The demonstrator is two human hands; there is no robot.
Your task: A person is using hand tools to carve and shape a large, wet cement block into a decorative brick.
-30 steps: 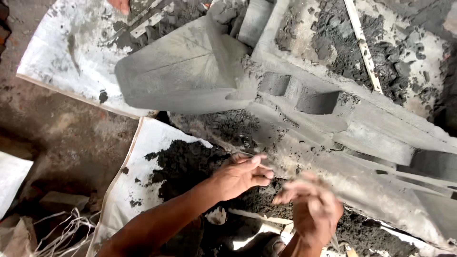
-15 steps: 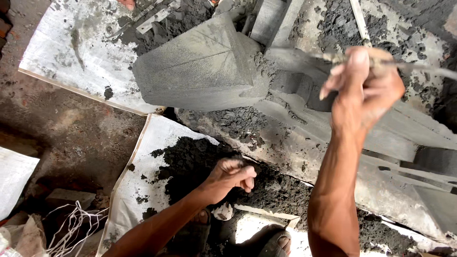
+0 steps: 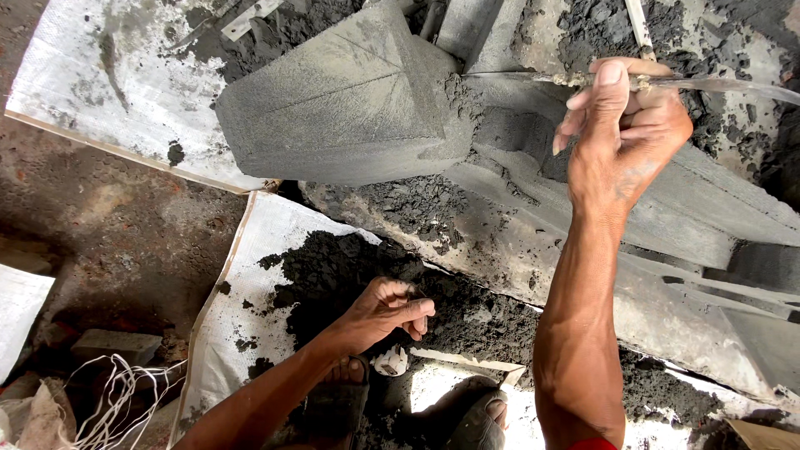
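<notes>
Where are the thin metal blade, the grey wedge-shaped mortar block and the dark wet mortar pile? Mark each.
thin metal blade (image 3: 517, 77), head view, mid-blade.
grey wedge-shaped mortar block (image 3: 333, 104), head view, top face.
dark wet mortar pile (image 3: 333, 267), head view, centre.

Right hand (image 3: 621, 125) — arm extended up and forward, wrist straight, fingers curled shut, thumb raised along the top. Left hand (image 3: 385, 310) — lower, forearm angled inward, fingers loosely bunched, fingertips pinched together.

A bare, reddish-brown dirt floor (image 3: 125, 242) carries the work. White woven sheets (image 3: 92, 83) lie spread over it, far left and near centre. On the near sheet sits a heap of dark wet mortar (image 3: 350, 267); a grey brick (image 3: 112, 346) and tangled white string (image 3: 125, 400) lie near left.
</notes>
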